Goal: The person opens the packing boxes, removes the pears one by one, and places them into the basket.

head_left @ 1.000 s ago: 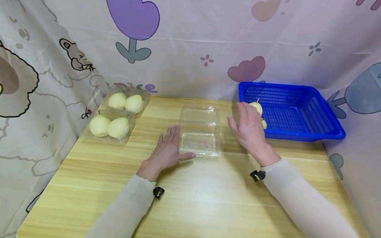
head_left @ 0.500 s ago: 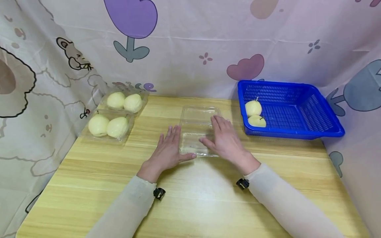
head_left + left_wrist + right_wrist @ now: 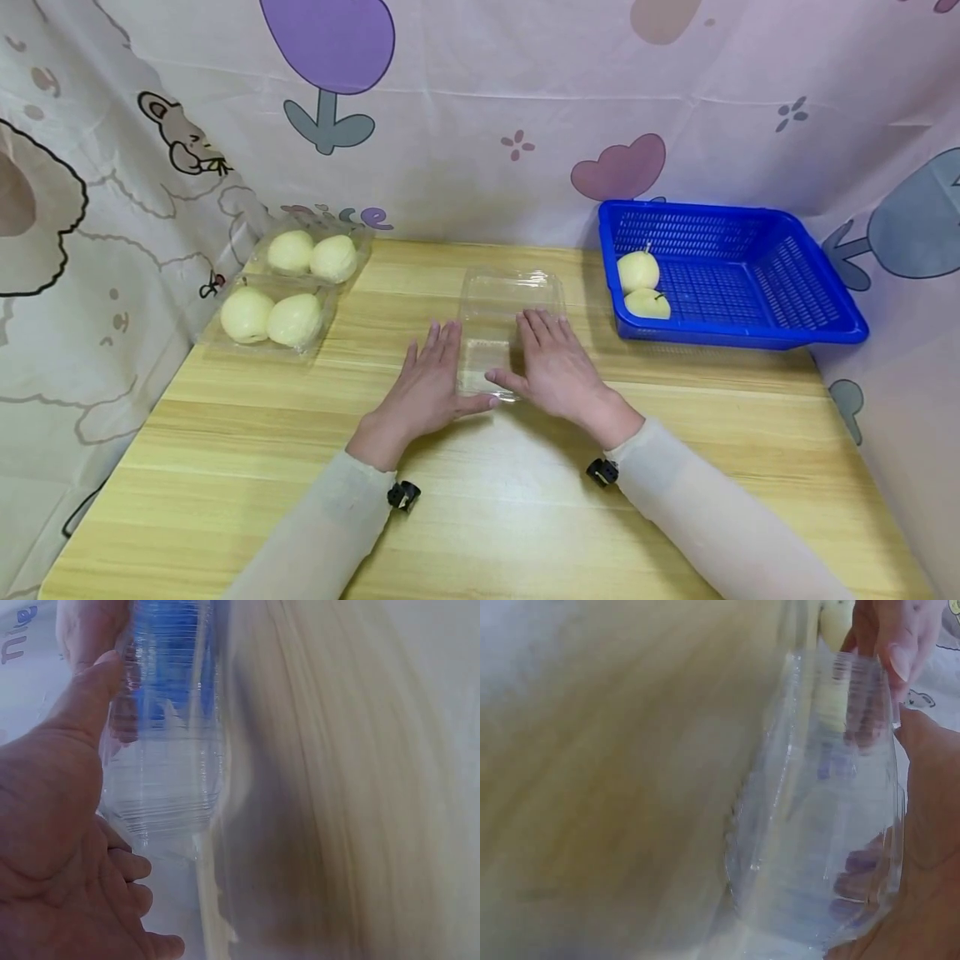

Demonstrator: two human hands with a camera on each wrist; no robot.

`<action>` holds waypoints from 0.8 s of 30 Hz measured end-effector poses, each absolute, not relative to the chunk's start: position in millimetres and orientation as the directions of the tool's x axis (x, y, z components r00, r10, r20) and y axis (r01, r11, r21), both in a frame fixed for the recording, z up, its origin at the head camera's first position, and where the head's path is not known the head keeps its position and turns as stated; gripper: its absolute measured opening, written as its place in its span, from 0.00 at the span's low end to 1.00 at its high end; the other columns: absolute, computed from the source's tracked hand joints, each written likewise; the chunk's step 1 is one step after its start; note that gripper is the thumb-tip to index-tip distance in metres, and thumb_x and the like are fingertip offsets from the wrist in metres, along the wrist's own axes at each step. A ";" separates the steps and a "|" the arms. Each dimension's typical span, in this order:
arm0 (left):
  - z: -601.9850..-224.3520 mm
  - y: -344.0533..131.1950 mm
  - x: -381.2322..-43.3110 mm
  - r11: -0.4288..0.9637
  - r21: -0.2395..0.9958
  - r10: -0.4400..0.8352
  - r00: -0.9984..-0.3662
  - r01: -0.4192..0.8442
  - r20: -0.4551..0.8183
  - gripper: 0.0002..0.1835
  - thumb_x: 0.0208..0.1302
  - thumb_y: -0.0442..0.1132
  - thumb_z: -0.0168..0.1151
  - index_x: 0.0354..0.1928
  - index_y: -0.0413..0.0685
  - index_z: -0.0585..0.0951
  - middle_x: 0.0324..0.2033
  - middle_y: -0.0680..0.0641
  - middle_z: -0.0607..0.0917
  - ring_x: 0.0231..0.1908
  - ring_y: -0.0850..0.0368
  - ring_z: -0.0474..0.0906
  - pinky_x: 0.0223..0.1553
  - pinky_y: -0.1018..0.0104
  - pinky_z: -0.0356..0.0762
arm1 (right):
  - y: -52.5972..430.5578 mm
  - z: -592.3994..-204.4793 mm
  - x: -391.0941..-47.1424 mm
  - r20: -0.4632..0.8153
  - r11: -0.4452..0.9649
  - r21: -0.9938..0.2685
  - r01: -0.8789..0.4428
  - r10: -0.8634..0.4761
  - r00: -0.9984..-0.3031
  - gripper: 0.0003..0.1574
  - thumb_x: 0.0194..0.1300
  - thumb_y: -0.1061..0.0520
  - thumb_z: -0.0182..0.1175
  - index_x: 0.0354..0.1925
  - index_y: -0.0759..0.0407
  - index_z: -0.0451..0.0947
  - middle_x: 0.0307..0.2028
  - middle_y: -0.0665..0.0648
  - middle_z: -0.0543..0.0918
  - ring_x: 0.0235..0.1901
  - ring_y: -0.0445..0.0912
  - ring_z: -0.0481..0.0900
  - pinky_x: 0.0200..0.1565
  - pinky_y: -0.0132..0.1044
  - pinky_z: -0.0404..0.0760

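Container (image 3: 489,325) between left and right fingers (image 3: 542,327)

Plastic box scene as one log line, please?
plastic box: on table | left hand: at its left side | right hand: at its right side | blue basket: two fruits

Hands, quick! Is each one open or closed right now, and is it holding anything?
Left hand: open, at the clear plastic container's left side.
Right hand: open, at its right side.
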State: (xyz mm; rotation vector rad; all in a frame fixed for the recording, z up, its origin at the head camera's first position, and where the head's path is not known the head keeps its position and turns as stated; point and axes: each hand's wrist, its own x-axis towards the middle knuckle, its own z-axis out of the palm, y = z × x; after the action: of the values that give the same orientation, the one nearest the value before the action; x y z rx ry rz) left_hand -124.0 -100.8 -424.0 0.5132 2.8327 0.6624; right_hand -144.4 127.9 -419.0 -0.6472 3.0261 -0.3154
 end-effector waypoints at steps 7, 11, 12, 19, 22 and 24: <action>-420.4 -99.4 -119.0 0.842 0.446 0.386 -0.917 0.305 -0.102 0.72 0.60 0.79 0.63 0.84 0.39 0.37 0.85 0.37 0.40 0.84 0.41 0.31 0.81 0.33 0.36 | 130.8 -421.3 -135.0 0.018 0.885 -0.188 -0.425 -0.429 -0.903 0.69 0.71 0.17 0.46 0.82 0.68 0.51 0.81 0.71 0.56 0.82 0.65 0.51 0.82 0.61 0.45; -418.0 -99.9 -117.2 0.837 0.448 0.405 -0.907 0.315 -0.117 0.73 0.58 0.80 0.62 0.84 0.39 0.37 0.85 0.37 0.39 0.84 0.42 0.30 0.81 0.34 0.35 | 134.5 -420.6 -128.3 0.027 0.880 -0.194 -0.434 -0.438 -0.899 0.67 0.72 0.18 0.47 0.82 0.68 0.52 0.81 0.71 0.57 0.82 0.64 0.52 0.82 0.61 0.45; -417.3 -100.2 -116.7 0.834 0.450 0.412 -0.902 0.318 -0.126 0.73 0.58 0.80 0.63 0.84 0.39 0.37 0.85 0.37 0.39 0.84 0.42 0.29 0.82 0.35 0.35 | 135.7 -420.3 -126.5 0.030 0.878 -0.198 -0.435 -0.438 -0.898 0.67 0.72 0.19 0.48 0.82 0.68 0.52 0.81 0.70 0.57 0.82 0.64 0.53 0.82 0.61 0.45; -413.4 -101.8 -113.5 0.808 0.462 0.487 -0.855 0.365 -0.176 0.74 0.56 0.78 0.67 0.85 0.40 0.39 0.85 0.37 0.39 0.84 0.40 0.32 0.82 0.34 0.39 | 145.9 -416.2 -111.4 0.055 0.859 -0.215 -0.464 -0.464 -0.884 0.65 0.72 0.21 0.53 0.80 0.69 0.58 0.78 0.71 0.64 0.79 0.65 0.60 0.81 0.64 0.52; -411.3 -102.2 -112.3 0.789 0.483 0.518 -0.834 0.380 -0.188 0.74 0.54 0.76 0.71 0.85 0.42 0.39 0.85 0.38 0.39 0.84 0.41 0.31 0.82 0.34 0.38 | 151.3 -413.5 -104.3 0.055 0.850 -0.222 -0.479 -0.479 -0.876 0.63 0.72 0.22 0.55 0.79 0.69 0.60 0.77 0.70 0.66 0.78 0.66 0.63 0.80 0.64 0.55; -409.4 -102.8 -111.5 0.772 0.501 0.540 -0.819 0.391 -0.193 0.75 0.53 0.75 0.73 0.85 0.43 0.38 0.85 0.39 0.38 0.84 0.41 0.31 0.82 0.34 0.37 | 155.2 -411.5 -99.6 0.047 0.843 -0.225 -0.488 -0.491 -0.870 0.62 0.72 0.23 0.55 0.79 0.68 0.60 0.77 0.69 0.66 0.77 0.65 0.63 0.80 0.63 0.56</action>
State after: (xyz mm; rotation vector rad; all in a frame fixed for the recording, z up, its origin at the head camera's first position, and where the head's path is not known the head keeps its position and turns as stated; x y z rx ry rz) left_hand -111.5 -102.8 -409.4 0.7156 2.6401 0.6425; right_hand -99.6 155.2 -411.5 -0.7985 3.0040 -0.3619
